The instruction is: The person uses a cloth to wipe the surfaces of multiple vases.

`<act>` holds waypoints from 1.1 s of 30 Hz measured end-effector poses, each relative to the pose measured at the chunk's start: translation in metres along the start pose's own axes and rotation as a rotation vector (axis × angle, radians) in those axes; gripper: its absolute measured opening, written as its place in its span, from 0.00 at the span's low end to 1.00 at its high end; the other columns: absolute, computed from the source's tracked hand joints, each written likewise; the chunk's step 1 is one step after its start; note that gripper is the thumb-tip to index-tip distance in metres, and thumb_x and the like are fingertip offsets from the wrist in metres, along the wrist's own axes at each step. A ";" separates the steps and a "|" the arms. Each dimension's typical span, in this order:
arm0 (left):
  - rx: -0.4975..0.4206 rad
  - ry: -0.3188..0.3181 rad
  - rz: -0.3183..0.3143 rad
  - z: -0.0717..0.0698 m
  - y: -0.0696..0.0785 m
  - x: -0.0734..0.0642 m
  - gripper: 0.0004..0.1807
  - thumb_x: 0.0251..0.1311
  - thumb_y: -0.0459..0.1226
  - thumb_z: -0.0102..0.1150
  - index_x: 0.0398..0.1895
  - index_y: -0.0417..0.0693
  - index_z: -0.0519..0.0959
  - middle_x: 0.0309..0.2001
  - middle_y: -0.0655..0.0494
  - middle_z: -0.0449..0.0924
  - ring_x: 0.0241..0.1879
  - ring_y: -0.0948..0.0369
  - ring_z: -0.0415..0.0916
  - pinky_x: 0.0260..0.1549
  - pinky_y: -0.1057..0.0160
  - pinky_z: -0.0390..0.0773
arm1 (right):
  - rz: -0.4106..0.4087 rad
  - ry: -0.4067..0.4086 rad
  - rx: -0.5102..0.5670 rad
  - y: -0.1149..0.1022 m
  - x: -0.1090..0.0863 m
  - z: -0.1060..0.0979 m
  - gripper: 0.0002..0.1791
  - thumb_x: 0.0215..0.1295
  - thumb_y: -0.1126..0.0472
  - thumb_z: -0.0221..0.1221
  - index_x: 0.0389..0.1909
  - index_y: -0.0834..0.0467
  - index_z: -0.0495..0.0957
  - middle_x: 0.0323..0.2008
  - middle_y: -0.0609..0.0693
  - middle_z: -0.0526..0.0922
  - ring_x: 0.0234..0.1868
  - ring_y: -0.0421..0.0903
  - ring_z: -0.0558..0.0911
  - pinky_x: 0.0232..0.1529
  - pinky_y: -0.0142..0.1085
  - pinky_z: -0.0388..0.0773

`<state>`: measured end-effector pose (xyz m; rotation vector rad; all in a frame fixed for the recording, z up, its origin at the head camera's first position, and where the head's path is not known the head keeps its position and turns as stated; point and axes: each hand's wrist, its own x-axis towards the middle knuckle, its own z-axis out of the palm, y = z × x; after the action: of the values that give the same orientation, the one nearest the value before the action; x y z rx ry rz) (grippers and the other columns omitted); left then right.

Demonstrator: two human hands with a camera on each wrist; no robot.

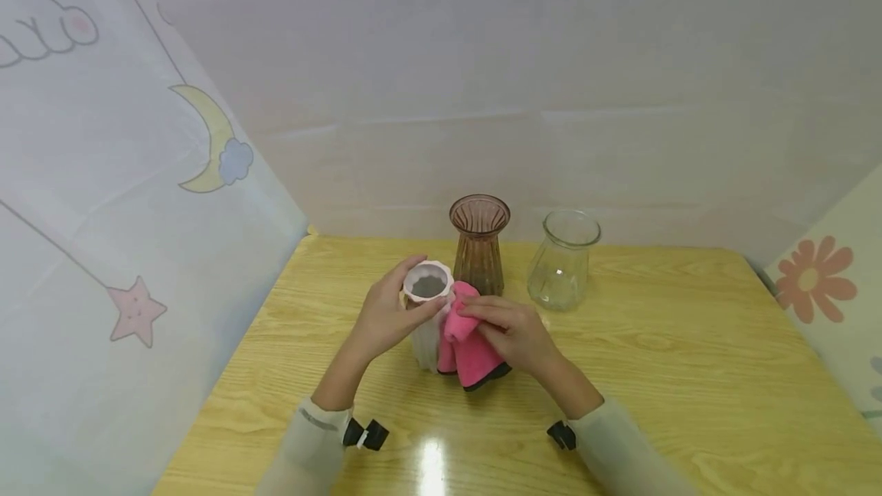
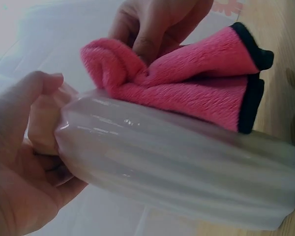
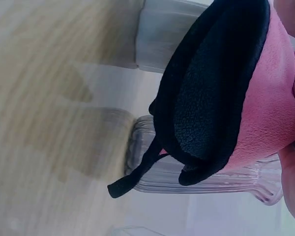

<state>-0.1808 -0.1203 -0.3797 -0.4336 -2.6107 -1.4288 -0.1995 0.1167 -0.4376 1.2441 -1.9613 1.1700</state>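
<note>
A white fluted vase point(image 2: 187, 162) stands upright on the table, its scalloped mouth facing up in the head view. My left hand point(image 1: 389, 316) grips it around the neck, fingers on the far side and thumb across the near side. In my right hand point(image 1: 513, 331) a pink cloth point(image 1: 475, 354) with dark edging is bunched and pinched, and it lies against the vase's right side just below the rim. The right wrist view shows the cloth's dark underside and a small hanging loop point(image 3: 132, 177); most of the vase is hidden there behind the cloth.
Just behind the white vase stands a brownish-purple ribbed glass vase point(image 1: 480, 251). A clear glass vase point(image 1: 561, 274) is to its right. The wooden table point(image 1: 689, 373) ends at a pale wall hanging point(image 1: 586, 98) along the back.
</note>
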 end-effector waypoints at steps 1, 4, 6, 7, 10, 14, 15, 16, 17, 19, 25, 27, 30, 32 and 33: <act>-0.010 -0.014 0.010 -0.001 -0.001 0.001 0.40 0.57 0.48 0.73 0.72 0.51 0.69 0.57 0.51 0.81 0.55 0.53 0.78 0.50 0.45 0.79 | 0.007 0.000 0.004 0.000 -0.002 0.001 0.21 0.50 0.82 0.68 0.44 0.61 0.88 0.42 0.53 0.89 0.46 0.54 0.88 0.54 0.30 0.80; -0.044 -0.048 0.048 -0.004 -0.004 0.002 0.39 0.58 0.45 0.73 0.72 0.49 0.69 0.55 0.50 0.82 0.53 0.53 0.79 0.49 0.46 0.80 | 0.026 -0.002 0.014 0.000 -0.006 0.003 0.20 0.50 0.81 0.68 0.43 0.61 0.88 0.42 0.53 0.89 0.45 0.53 0.88 0.53 0.30 0.80; -0.062 -0.067 0.069 -0.005 -0.005 0.003 0.38 0.58 0.44 0.72 0.72 0.48 0.69 0.55 0.50 0.82 0.52 0.53 0.80 0.48 0.47 0.80 | 0.032 -0.004 0.017 -0.001 -0.009 0.004 0.20 0.50 0.81 0.68 0.43 0.60 0.88 0.42 0.52 0.89 0.45 0.52 0.88 0.53 0.30 0.80; -0.071 -0.077 0.081 -0.006 -0.006 0.004 0.37 0.59 0.43 0.72 0.71 0.48 0.69 0.55 0.49 0.82 0.52 0.53 0.80 0.48 0.47 0.80 | 0.037 -0.008 0.021 -0.001 -0.010 0.005 0.20 0.51 0.81 0.68 0.43 0.60 0.88 0.42 0.52 0.89 0.46 0.52 0.88 0.54 0.29 0.80; -0.105 -0.111 0.101 -0.008 -0.008 0.006 0.36 0.59 0.41 0.71 0.71 0.48 0.69 0.55 0.50 0.82 0.53 0.54 0.79 0.50 0.47 0.79 | 0.038 -0.017 0.028 -0.002 -0.013 0.006 0.20 0.50 0.81 0.68 0.43 0.60 0.88 0.42 0.52 0.89 0.46 0.52 0.88 0.54 0.29 0.80; -0.159 -0.171 0.125 -0.011 -0.013 0.010 0.36 0.60 0.41 0.70 0.72 0.50 0.68 0.57 0.50 0.80 0.54 0.54 0.78 0.53 0.45 0.77 | 0.063 -0.055 0.020 -0.002 -0.017 0.005 0.20 0.51 0.81 0.68 0.43 0.59 0.88 0.43 0.52 0.89 0.46 0.52 0.88 0.54 0.31 0.80; -0.172 -0.186 0.127 -0.012 -0.014 0.011 0.36 0.61 0.42 0.70 0.72 0.51 0.68 0.57 0.50 0.80 0.54 0.54 0.78 0.53 0.44 0.76 | 0.078 -0.071 0.017 -0.003 -0.018 0.005 0.20 0.51 0.80 0.69 0.43 0.58 0.88 0.44 0.52 0.89 0.47 0.51 0.88 0.53 0.32 0.81; -0.179 -0.200 0.131 -0.013 -0.015 0.012 0.36 0.61 0.42 0.70 0.72 0.51 0.68 0.58 0.51 0.80 0.54 0.54 0.78 0.54 0.44 0.76 | 0.096 -0.090 0.011 -0.003 -0.019 0.004 0.20 0.52 0.80 0.69 0.43 0.58 0.89 0.44 0.52 0.89 0.47 0.51 0.88 0.53 0.33 0.81; -0.186 -0.212 0.133 -0.013 -0.017 0.013 0.36 0.61 0.43 0.70 0.73 0.52 0.68 0.58 0.51 0.80 0.55 0.54 0.78 0.54 0.44 0.76 | 0.110 -0.113 -0.001 -0.003 -0.019 0.004 0.19 0.52 0.79 0.69 0.43 0.57 0.89 0.44 0.51 0.89 0.48 0.51 0.88 0.52 0.35 0.82; -0.195 -0.230 0.133 -0.014 -0.019 0.015 0.37 0.61 0.44 0.70 0.73 0.53 0.68 0.59 0.52 0.79 0.56 0.55 0.77 0.56 0.44 0.74 | 0.149 -0.166 -0.013 -0.003 -0.020 0.003 0.18 0.53 0.77 0.70 0.42 0.56 0.89 0.44 0.50 0.89 0.48 0.50 0.88 0.51 0.38 0.84; -0.275 -0.216 0.156 -0.007 -0.025 0.013 0.45 0.63 0.46 0.68 0.79 0.56 0.56 0.71 0.52 0.70 0.67 0.52 0.69 0.62 0.41 0.67 | 0.222 -0.324 -0.050 -0.005 -0.023 -0.001 0.15 0.58 0.73 0.69 0.45 0.55 0.89 0.45 0.49 0.89 0.49 0.49 0.87 0.48 0.41 0.85; -0.257 -0.157 0.152 -0.002 -0.024 0.008 0.49 0.62 0.47 0.69 0.81 0.57 0.51 0.74 0.54 0.66 0.72 0.53 0.64 0.66 0.38 0.62 | 0.212 -0.323 -0.070 -0.007 -0.021 -0.005 0.16 0.58 0.72 0.70 0.45 0.55 0.89 0.45 0.50 0.89 0.49 0.50 0.87 0.47 0.41 0.85; -0.178 -0.023 0.115 0.004 -0.019 0.000 0.51 0.58 0.48 0.72 0.80 0.53 0.53 0.74 0.55 0.66 0.74 0.54 0.59 0.70 0.36 0.57 | 0.162 -0.241 -0.108 -0.010 -0.013 -0.016 0.18 0.54 0.73 0.71 0.46 0.56 0.88 0.45 0.50 0.89 0.48 0.52 0.88 0.47 0.39 0.85; -0.132 0.056 0.074 0.008 -0.013 -0.004 0.50 0.56 0.48 0.74 0.78 0.49 0.57 0.71 0.53 0.68 0.72 0.53 0.62 0.70 0.37 0.59 | 0.104 -0.152 -0.112 -0.010 -0.004 -0.023 0.21 0.50 0.76 0.72 0.46 0.57 0.88 0.45 0.51 0.90 0.47 0.53 0.88 0.49 0.37 0.84; -0.117 0.086 0.054 0.009 -0.010 -0.006 0.49 0.55 0.48 0.75 0.76 0.47 0.60 0.69 0.52 0.70 0.70 0.53 0.65 0.69 0.37 0.61 | 0.078 -0.115 -0.109 -0.010 0.001 -0.027 0.22 0.49 0.77 0.72 0.47 0.57 0.88 0.45 0.51 0.90 0.47 0.54 0.88 0.50 0.35 0.83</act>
<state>-0.1784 -0.1185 -0.3944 -0.4421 -2.4388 -1.5513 -0.1909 0.1375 -0.4200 1.2114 -2.1454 1.0336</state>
